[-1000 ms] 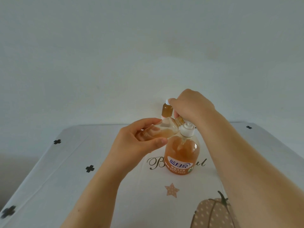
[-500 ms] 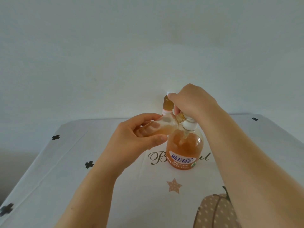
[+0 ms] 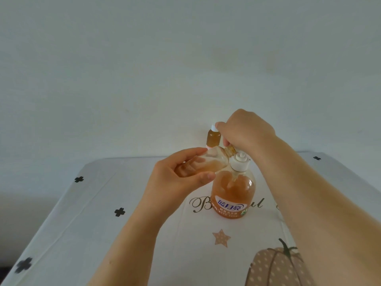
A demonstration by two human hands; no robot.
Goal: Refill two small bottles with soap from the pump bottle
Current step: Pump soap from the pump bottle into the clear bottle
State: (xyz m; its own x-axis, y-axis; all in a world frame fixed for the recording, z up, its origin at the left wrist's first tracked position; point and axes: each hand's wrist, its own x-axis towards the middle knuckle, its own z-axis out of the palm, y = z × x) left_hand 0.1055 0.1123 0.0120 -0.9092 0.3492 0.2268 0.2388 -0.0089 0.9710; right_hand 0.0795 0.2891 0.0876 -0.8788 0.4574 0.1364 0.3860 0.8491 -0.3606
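Between my left fingers point(image 3: 193, 152) and thumb I am gripping a small bottle point(image 3: 210, 164), tilting it so its mouth is meeting the spout under my right hand point(image 3: 247, 133). My left hand point(image 3: 177, 180) is clamping round the clear, part-filled body, well above the desk point(image 3: 99, 223). My right fingers are curling over the head of the pump bottle point(image 3: 233, 195), which is standing directly below them on the desk. The head itself is hidden, so I cannot tell how far down it is being pressed. Just beyond my left fingertips a second small bottle point(image 3: 213, 139) is standing upright, capped and looking full. I am judging the small bottle to be light, thin-walled and likely slippery with soap, so I am holding it by the middle of its body without squeezing hard. I am reckoning the pump bottle heavy and steady enough to take a downward push on its head alone.
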